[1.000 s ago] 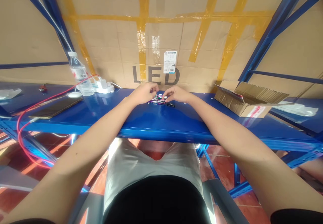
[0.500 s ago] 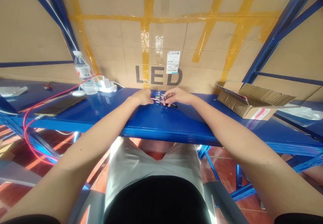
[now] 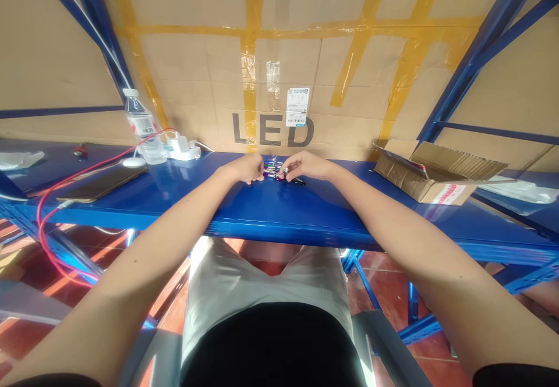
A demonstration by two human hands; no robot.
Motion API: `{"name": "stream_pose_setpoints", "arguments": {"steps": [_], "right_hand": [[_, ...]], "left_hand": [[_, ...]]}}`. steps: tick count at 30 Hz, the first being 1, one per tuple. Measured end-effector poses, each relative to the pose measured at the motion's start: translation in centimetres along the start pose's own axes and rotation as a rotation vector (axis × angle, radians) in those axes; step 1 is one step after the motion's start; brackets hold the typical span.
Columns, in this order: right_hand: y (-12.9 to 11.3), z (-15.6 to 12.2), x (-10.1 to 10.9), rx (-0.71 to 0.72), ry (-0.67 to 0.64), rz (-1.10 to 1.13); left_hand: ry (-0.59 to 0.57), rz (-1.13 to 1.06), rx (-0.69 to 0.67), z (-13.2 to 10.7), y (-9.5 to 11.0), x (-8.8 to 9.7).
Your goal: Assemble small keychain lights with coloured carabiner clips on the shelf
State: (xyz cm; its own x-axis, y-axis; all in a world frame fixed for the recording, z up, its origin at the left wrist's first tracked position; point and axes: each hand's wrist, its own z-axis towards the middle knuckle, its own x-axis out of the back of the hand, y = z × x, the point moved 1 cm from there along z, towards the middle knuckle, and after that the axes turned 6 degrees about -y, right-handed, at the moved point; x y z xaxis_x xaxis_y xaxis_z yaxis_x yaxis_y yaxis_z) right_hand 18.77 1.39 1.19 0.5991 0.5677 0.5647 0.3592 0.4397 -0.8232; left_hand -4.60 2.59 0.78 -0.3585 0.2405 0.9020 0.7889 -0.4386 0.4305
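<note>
Since a second ago the left hand (image 3: 248,168) has dropped from above the thin shiny sticks (image 3: 272,169) to their left ends, while the right hand (image 3: 306,165) has stayed much where it was. The sticks lie bunched on the blue table (image 3: 279,206), between the two hands; they are too small to make out further. Taking them as the middle of the clock, the left hand is at nine, its fingers curled in tight; I cannot tell whether it grips a stick. The right hand is at three, thumb and forefinger nearly together beside a small shiny knob (image 3: 286,170), and whether they pinch it I cannot tell. A small black loop (image 3: 299,181) lies just under that hand, between three and four. Farther out at three stands an open box (image 3: 399,176). Between nine and ten is a water bottle (image 3: 147,135), with a white plug (image 3: 180,144) just beside it. A phone (image 3: 102,184) lies near nine. At twelve a big cardboard sheet (image 3: 196,84) stands upright, bearing a white label (image 3: 297,107) at one.
</note>
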Motion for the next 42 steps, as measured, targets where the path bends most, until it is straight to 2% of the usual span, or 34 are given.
{"name": "stream_pose_setpoints", "arguments": {"steps": [4,8,17,19,24,27,34,42], "right_hand": [[-0.1,0.0,0.0,-0.009,0.003,-0.022],[-0.1,0.0,0.0,-0.008,-0.002,-0.011],[0.4,0.1,0.3,0.021,-0.029,0.014],[0.3,0.1,0.1,0.022,-0.029,0.032],[0.2,0.1,0.1,0.011,0.008,0.057],[0.3,0.2,0.2,-0.005,0.044,0.068],[0.5,0.3,0.3,-0.035,0.068,0.061],[1.0,0.5,0.4,-0.017,0.048,0.072]], "left_hand": [[0.017,-0.006,0.057,-0.5,0.8,0.1],[0.013,0.003,0.058,-0.8,1.3,0.4],[-0.023,-0.024,-0.001,-0.5,0.4,0.7],[0.020,-0.034,-0.065,-0.6,0.7,0.5],[0.266,-0.112,-0.397,-1.2,2.9,0.0],[0.364,-0.116,-0.480,-1.3,4.0,-0.4],[0.357,-0.057,-0.550,-1.2,4.7,-1.4],[0.332,-0.046,-0.589,-1.5,4.8,-1.4]]}}
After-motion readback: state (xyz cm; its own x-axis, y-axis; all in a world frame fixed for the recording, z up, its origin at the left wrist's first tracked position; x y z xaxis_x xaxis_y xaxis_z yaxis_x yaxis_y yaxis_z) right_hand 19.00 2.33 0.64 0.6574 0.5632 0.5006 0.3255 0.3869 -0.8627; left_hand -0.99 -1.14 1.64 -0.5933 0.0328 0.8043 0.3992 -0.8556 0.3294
